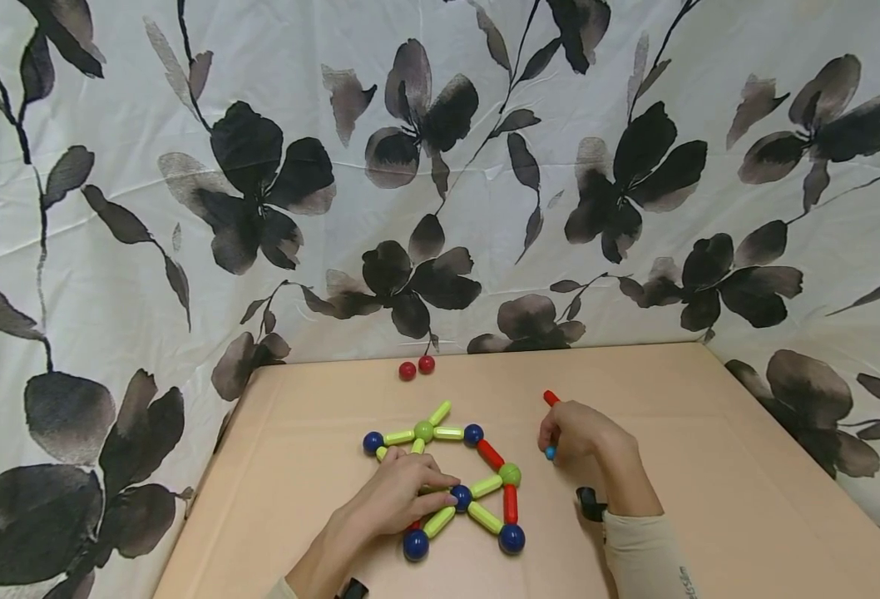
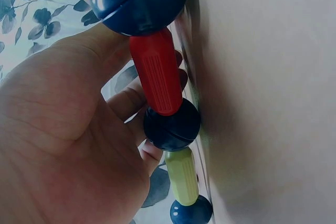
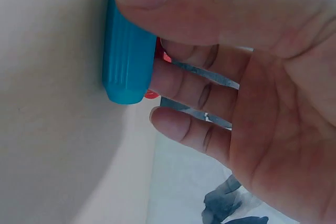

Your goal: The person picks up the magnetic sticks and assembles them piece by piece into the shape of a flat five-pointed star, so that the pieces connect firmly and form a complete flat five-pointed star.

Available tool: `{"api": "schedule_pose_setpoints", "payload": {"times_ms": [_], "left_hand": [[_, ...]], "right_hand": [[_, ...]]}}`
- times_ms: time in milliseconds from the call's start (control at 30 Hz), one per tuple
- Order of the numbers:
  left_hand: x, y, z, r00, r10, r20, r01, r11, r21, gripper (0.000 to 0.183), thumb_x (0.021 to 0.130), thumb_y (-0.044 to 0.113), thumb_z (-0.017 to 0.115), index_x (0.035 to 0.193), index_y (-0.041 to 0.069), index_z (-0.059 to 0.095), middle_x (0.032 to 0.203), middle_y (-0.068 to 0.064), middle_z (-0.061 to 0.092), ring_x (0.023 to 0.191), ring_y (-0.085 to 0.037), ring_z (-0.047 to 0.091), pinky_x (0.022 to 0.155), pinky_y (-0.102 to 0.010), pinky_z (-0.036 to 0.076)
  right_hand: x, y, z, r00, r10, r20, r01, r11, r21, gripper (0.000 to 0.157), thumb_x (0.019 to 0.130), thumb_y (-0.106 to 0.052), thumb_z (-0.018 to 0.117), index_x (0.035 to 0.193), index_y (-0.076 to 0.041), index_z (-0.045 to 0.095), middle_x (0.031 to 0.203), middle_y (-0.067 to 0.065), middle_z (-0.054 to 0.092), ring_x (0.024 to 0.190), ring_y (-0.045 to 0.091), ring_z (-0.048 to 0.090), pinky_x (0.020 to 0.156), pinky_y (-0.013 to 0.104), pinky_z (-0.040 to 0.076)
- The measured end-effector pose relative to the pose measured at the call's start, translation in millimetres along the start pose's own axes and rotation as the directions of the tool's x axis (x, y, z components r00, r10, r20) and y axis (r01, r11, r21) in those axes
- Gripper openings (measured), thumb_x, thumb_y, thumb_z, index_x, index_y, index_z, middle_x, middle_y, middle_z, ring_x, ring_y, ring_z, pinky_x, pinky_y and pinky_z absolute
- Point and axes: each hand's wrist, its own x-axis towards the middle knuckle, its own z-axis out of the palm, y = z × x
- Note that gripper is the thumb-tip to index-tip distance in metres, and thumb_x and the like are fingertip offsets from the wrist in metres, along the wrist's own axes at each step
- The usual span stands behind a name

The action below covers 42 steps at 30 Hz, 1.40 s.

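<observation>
A flat frame of ribbed toy rods and balls lies on the table, with dark blue balls (image 1: pixel 511 538), green balls (image 1: pixel 510 474), yellow-green rods (image 1: pixel 486 517) and red rods (image 1: pixel 490 454). My left hand (image 1: pixel 398 491) grips this frame, thumb and forefinger at a blue ball (image 1: pixel 461 498) near its middle. In the left wrist view its fingers pass behind a red rod (image 2: pixel 156 74). Right of the frame, my right hand (image 1: pixel 585 433) pinches a light blue rod (image 3: pixel 128 56) between thumb and forefinger, just over the table. A red rod (image 1: pixel 551 398) shows beyond that hand; whether held, I cannot tell.
Two red balls (image 1: pixel 417 368) sit near the back edge of the light wooden table (image 1: pixel 747 499). Behind it hangs a white cloth (image 1: pixel 515 208) with dark flowers. Black wrist straps (image 1: pixel 590 504) are on both arms.
</observation>
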Motion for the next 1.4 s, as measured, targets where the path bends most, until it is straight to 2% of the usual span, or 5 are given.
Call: {"api": "schedule_pose_setpoints", "payload": {"times_ms": [267,600,800,1067,1400], "left_hand": [[0.7,1.0,0.1,1.000,-0.003,0.003,0.003,1.000,-0.002,0.029,0.099,0.045,0.069,0.124,0.032,0.078,0.096,0.024,0.068,0.084,0.003,0.056,0.087,-0.036,0.029],[0.7,1.1,0.0,1.000,0.000,-0.003,0.000,1.000,-0.006,0.030,0.099,0.046,0.069,0.124,0.032,0.078,0.096,0.024,0.068,0.084,0.006,0.054,0.086,-0.035,0.029],[0.9,1.3,0.0,1.000,-0.002,-0.001,0.002,1.000,-0.007,0.030,0.099,0.046,0.069,0.123,0.032,0.078,0.095,0.024,0.067,0.083,0.005,0.054,0.086,-0.035,0.029],[1.6,-1.0,0.8,1.000,-0.009,0.005,0.009,1.000,-0.005,0.030,0.098,0.048,0.069,0.123,0.032,0.078,0.095,0.024,0.067,0.085,0.004,0.055,0.086,-0.035,0.029],[2.0,-0.3,-0.2,1.000,-0.010,0.007,0.010,1.000,-0.007,0.030,0.098,0.047,0.069,0.123,0.032,0.078,0.095,0.023,0.067,0.085,0.004,0.055,0.086,-0.036,0.029]], "right_hand": [[2,-2,-0.9,0.999,-0.041,-0.022,0.041,0.999,0.026,0.022,0.081,0.010,0.079,0.082,-0.010,0.071,0.079,0.003,0.064,0.075,0.017,0.054,0.069,0.031,0.046],[14,-3,-2.0,0.962,-0.241,-0.127,0.249,0.967,0.051,0.021,0.086,0.009,0.072,0.090,-0.010,0.067,0.084,0.002,0.062,0.080,0.017,0.055,0.074,0.029,0.049],[24,-14,0.2,0.930,-0.173,-0.324,0.237,0.956,0.172,0.015,0.101,-0.006,0.066,0.114,-0.012,0.065,0.106,0.006,0.068,0.094,0.022,0.066,0.071,0.033,0.059],[33,-40,1.6,0.857,-0.145,-0.494,0.345,0.873,0.343,0.026,0.104,-0.011,0.063,0.130,-0.013,0.066,0.117,0.013,0.068,0.097,0.027,0.071,0.077,0.035,0.063],[44,-52,4.1,0.876,-0.119,-0.467,0.338,0.842,0.420,0.036,0.101,-0.005,0.066,0.136,-0.015,0.066,0.119,0.012,0.069,0.100,0.026,0.072,0.085,0.039,0.061]]}}
